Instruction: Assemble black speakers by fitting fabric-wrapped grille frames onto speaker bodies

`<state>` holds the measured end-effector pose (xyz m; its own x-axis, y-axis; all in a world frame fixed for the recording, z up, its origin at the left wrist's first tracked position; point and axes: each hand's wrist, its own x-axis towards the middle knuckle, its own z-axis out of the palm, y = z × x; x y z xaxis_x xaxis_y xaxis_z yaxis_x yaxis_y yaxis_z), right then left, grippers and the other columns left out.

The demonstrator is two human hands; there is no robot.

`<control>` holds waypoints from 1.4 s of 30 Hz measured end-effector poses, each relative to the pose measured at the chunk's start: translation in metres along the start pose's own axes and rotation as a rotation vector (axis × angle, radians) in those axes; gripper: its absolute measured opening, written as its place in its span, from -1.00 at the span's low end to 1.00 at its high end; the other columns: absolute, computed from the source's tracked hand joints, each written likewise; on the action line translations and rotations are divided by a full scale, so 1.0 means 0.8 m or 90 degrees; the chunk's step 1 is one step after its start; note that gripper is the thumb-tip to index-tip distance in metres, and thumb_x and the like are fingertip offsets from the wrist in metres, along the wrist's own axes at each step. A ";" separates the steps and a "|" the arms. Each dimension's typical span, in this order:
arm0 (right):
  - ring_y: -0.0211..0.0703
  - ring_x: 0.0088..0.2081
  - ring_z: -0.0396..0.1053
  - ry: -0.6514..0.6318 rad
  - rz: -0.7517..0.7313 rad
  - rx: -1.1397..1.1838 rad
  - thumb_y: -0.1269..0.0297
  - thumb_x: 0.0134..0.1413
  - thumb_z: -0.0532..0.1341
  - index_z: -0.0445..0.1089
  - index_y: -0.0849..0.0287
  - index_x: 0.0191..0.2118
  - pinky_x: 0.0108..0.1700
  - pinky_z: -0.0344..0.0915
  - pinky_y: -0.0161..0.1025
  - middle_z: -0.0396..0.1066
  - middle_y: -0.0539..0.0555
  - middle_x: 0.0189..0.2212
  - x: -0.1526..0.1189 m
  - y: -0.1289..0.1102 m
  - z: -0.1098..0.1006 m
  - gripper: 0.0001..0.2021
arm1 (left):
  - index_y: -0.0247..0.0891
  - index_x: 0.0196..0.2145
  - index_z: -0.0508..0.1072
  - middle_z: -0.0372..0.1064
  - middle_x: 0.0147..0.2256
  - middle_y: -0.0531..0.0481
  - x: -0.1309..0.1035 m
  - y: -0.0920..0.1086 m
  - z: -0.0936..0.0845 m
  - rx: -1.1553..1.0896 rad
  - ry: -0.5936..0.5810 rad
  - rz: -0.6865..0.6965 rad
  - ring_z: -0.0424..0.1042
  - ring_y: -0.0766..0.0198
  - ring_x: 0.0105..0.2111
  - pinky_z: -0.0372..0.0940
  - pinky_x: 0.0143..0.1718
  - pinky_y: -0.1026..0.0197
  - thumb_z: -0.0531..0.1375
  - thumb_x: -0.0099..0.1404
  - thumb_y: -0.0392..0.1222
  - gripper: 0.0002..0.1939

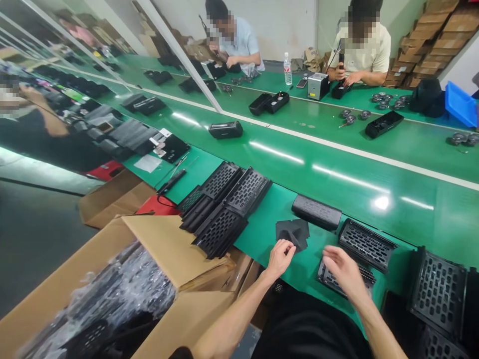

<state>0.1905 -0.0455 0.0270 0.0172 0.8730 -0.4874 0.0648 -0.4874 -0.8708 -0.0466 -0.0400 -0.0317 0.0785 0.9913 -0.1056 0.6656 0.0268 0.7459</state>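
Observation:
My left hand is closed at the near edge of a thin black piece of cloth, its fingertips pinching a raised fold. The cloth lies on the green bench, its corners spread out. To the right, my right hand hovers with loosely bent fingers and nothing visible in them. Partly hidden beneath it is a black perforated plastic grille. Another perforated grille lies just behind. A dark rounded speaker housing rests beyond the cloth, near the bench edge.
Stacked perforated grilles stand left of the cloth; more grilles are at right. An open cardboard box with plastic-wrapped parts is at lower left. Along the green conveyor sit speaker housings. Two people work across it.

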 end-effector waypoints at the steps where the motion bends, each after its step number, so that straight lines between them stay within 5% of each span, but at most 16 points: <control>1: 0.02 0.04 0.48 -0.024 0.034 0.007 0.11 0.26 0.37 0.46 0.16 0.07 0.07 0.45 0.00 0.49 0.18 0.04 0.011 0.000 0.020 -0.65 | -0.18 -0.39 0.44 0.43 -0.37 -0.02 -0.006 -0.002 -0.004 -0.017 0.006 0.015 0.40 0.17 -0.28 0.31 -0.15 0.14 0.11 0.46 -0.15 -0.76; 7: -0.08 -0.49 0.42 -0.121 0.156 0.015 -0.22 0.00 0.35 0.49 0.15 -0.35 -0.44 0.34 -0.20 0.50 0.09 -0.50 0.068 0.020 0.128 -0.54 | -0.19 -0.30 0.50 0.45 -0.26 -0.08 -0.033 -0.020 -0.017 -0.097 0.027 0.080 0.45 0.14 -0.17 0.37 -0.07 0.10 0.15 0.45 -0.13 -0.81; 12: -0.12 -0.45 0.36 -0.084 0.061 -0.024 -0.11 0.01 0.30 0.41 0.12 -0.43 -0.37 0.30 -0.22 0.45 0.03 -0.51 0.046 0.038 0.139 -0.64 | -0.20 -0.21 0.50 0.45 -0.15 -0.13 -0.046 -0.054 -0.002 -0.153 0.046 0.061 0.47 0.12 -0.12 0.41 -0.09 0.08 0.15 0.42 -0.16 -0.86; 16: -0.06 -0.32 0.43 -0.112 -0.039 -0.087 0.12 0.04 0.31 0.54 0.09 -0.34 -0.18 0.33 -0.18 0.53 0.02 -0.42 0.017 0.024 0.128 -0.83 | -0.21 0.21 0.36 0.32 0.20 -0.29 -0.038 -0.073 0.009 -0.169 0.047 0.028 0.39 0.01 0.09 0.41 -0.03 -0.01 0.16 0.36 -0.16 -0.53; 18: -0.05 -0.26 0.46 -0.139 -0.075 -0.105 0.19 -0.01 0.35 0.58 0.06 -0.34 -0.10 0.33 -0.19 0.56 0.02 -0.36 0.002 0.015 0.119 -0.89 | -0.15 0.14 0.45 0.32 0.24 -0.23 -0.026 -0.072 0.007 -0.163 -0.027 0.059 0.30 -0.06 0.19 0.32 0.14 -0.12 0.22 0.32 -0.10 -0.55; 21: -0.06 -0.27 0.46 -0.102 -0.082 -0.129 0.16 0.04 0.35 0.59 0.06 -0.33 -0.10 0.34 -0.19 0.55 0.03 -0.35 -0.018 0.014 0.094 -0.87 | -0.14 -0.28 0.58 0.50 0.05 -0.14 -0.007 -0.059 -0.003 -0.199 -0.160 0.072 0.31 -0.06 0.15 0.19 0.25 -0.15 0.27 0.25 -0.09 -0.87; 25: -0.04 -0.33 0.45 0.054 -0.012 -0.150 -0.05 0.18 0.26 0.55 0.09 -0.26 -0.21 0.35 -0.18 0.55 0.06 -0.37 -0.039 0.038 0.039 -0.69 | -0.20 -0.39 0.49 0.53 -0.32 -0.04 0.008 -0.032 -0.001 -0.285 -0.258 -0.029 0.47 0.14 -0.24 0.37 -0.08 0.10 0.23 0.24 -0.15 -0.89; 28: 0.03 -0.30 0.50 0.167 0.048 -0.150 -0.24 0.10 0.24 0.48 0.11 -0.28 -0.21 0.39 -0.15 0.57 0.11 -0.35 -0.050 0.065 -0.005 -0.55 | -0.23 -0.33 0.48 0.46 -0.44 0.06 0.016 -0.005 0.027 -0.287 -0.297 -0.059 0.42 0.27 -0.42 0.31 -0.33 0.24 0.23 0.24 -0.09 -0.85; 34: 0.08 -0.32 0.46 0.344 0.164 -0.254 -0.26 -0.05 0.23 0.45 0.08 -0.32 -0.23 0.33 -0.09 0.53 0.11 -0.41 -0.062 0.106 -0.078 -0.54 | -0.18 -0.32 0.46 0.45 -0.49 0.12 0.031 0.050 0.105 -0.193 -0.339 -0.112 0.42 0.26 -0.43 0.22 -0.34 0.25 0.29 0.23 -0.10 -0.86; 39: 0.09 -0.20 0.47 0.427 0.241 -0.329 -0.16 -0.08 0.25 0.48 0.10 -0.19 -0.18 0.30 -0.08 0.55 0.17 -0.18 -0.063 0.133 -0.119 -0.54 | -0.16 -0.34 0.44 0.53 -0.41 0.02 0.029 0.064 0.129 -0.068 -0.340 -0.175 0.49 0.15 -0.32 0.20 -0.28 0.20 0.29 0.24 -0.13 -0.90; 42: 0.10 -0.21 0.50 0.431 0.278 -0.316 -0.12 -0.10 0.28 0.47 0.12 -0.19 -0.17 0.31 -0.09 0.57 0.16 -0.25 -0.061 0.147 -0.134 -0.56 | -0.17 -0.40 0.44 0.52 -0.45 0.01 0.026 0.066 0.137 -0.048 -0.358 -0.193 0.50 0.14 -0.34 0.20 -0.29 0.19 0.27 0.27 -0.12 -0.87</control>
<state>0.3045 -0.1436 -0.0445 0.7057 0.5152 -0.4863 0.3307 -0.8466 -0.4170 0.0714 -0.0324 -0.0664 0.2865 0.7194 -0.6327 0.6665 0.3247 0.6711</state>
